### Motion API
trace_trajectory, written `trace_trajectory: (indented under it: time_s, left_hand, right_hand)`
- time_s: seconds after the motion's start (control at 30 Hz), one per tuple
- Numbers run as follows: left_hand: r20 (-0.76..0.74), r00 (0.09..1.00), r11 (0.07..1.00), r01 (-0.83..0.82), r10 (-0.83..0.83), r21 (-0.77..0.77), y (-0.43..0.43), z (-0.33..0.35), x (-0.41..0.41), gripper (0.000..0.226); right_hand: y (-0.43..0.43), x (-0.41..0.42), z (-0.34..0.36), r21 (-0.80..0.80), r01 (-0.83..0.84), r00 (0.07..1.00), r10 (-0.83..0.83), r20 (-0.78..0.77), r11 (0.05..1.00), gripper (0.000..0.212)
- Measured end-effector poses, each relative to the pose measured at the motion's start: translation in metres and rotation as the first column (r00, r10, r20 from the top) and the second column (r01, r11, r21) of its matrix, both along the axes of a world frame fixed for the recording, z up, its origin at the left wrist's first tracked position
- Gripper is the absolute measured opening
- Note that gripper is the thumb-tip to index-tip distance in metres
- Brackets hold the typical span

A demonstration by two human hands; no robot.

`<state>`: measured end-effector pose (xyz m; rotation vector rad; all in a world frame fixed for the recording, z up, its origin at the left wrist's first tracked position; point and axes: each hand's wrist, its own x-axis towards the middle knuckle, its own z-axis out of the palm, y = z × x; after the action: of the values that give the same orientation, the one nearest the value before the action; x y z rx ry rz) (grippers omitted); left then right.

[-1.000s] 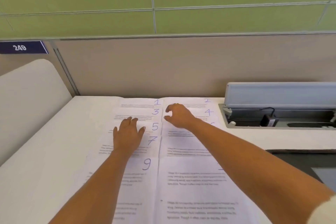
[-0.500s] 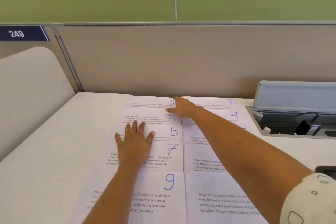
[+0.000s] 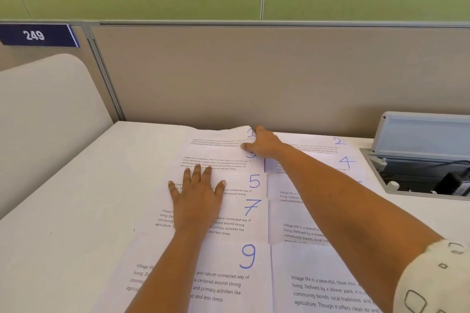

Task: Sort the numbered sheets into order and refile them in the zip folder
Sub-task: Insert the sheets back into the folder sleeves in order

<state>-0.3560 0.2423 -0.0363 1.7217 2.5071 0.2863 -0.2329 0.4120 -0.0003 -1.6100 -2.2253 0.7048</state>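
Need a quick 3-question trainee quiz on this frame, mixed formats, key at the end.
1. True or false: the left hand lies flat on the left column of sheets.
2. Which sheet's corner does the right hand pinch? A) 1 B) 4 C) 9
3. Fill in: the nearest number visible in that left column is ___.
Key: 1 true. 2 A: sheet 1, its corner lifted off the desk. 3: 9, on sheet 9.
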Motion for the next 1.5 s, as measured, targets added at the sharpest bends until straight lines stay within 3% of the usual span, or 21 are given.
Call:
trace_trajectory:
  time_s: [0.1,0.2,0.37,0.5,0.6,0.73,0.8,0.87,0.97,1.1,1.23,1.5]
  left_hand:
    - [0.007,1.000,1.000,0.000,0.000,0.005,-0.001,0.001,0.000,0.058]
    - [0.011,1.000,1.000,-0.002,0.002,0.012,-0.002,0.001,0.000,0.058]
    - [0.040,0.999,1.000,0.002,-0.002,0.001,-0.001,0.001,-0.003,0.058]
    - [0.062,0.998,1.000,-0.009,0.008,0.006,-0.004,0.001,-0.006,0.058]
    - [0.066,0.998,1.000,-0.017,0.017,0.010,-0.006,0.002,-0.009,0.058]
    - [0.050,0.999,1.000,-0.021,0.021,0.001,-0.007,0.001,-0.010,0.058]
    - [0.034,0.999,1.000,-0.020,0.020,-0.006,-0.007,0.001,-0.010,0.059]
    - [0.023,1.000,1.000,-0.019,0.019,-0.009,-0.006,0.001,-0.010,0.058]
    - [0.010,1.000,1.000,-0.022,0.023,-0.016,-0.006,0.000,-0.010,0.058]
    - [0.017,1.000,1.000,-0.019,0.019,-0.019,-0.006,-0.001,-0.009,0.059]
    - [0.010,1.000,0.999,-0.007,0.007,-0.042,-0.006,-0.001,-0.010,0.059]
    - [0.025,0.999,0.994,-0.024,0.027,-0.108,-0.007,0.012,-0.003,0.055]
  right_hand:
    - [0.002,-0.005,0.004,-0.050,0.095,0.956,-0.105,-0.272,0.994,0.060]
    - [0.002,-0.010,0.007,-0.177,0.218,0.863,-0.274,-0.424,0.960,0.041]
    - [0.005,-0.013,0.014,-0.315,0.277,0.748,-0.410,-0.522,0.908,0.013]
    - [0.009,-0.014,0.028,-0.336,0.228,0.689,-0.395,-0.608,0.914,0.023]
    - [0.013,-0.007,0.045,-0.305,0.247,0.657,-0.390,-0.645,0.920,0.009]
    - [0.014,0.008,0.058,-0.311,0.295,0.562,-0.427,-0.708,0.904,0.007]
    - [0.001,0.013,0.055,-0.396,0.229,0.589,-0.450,-0.671,0.889,0.008]
    - [-0.019,0.017,0.048,-0.513,0.100,0.686,-0.432,-0.585,0.853,0.022]
    - [-0.035,0.025,0.037,-0.507,0.107,0.834,-0.355,-0.423,0.855,0.034]
    - [-0.026,0.035,0.042,-0.422,0.202,0.797,-0.399,-0.453,0.884,0.035]
    - [-0.019,0.063,0.066,-0.332,0.277,0.694,-0.427,-0.580,0.902,0.018]
    - [-0.037,0.133,0.117,-0.192,0.391,0.371,-0.345,-0.862,0.900,0.029]
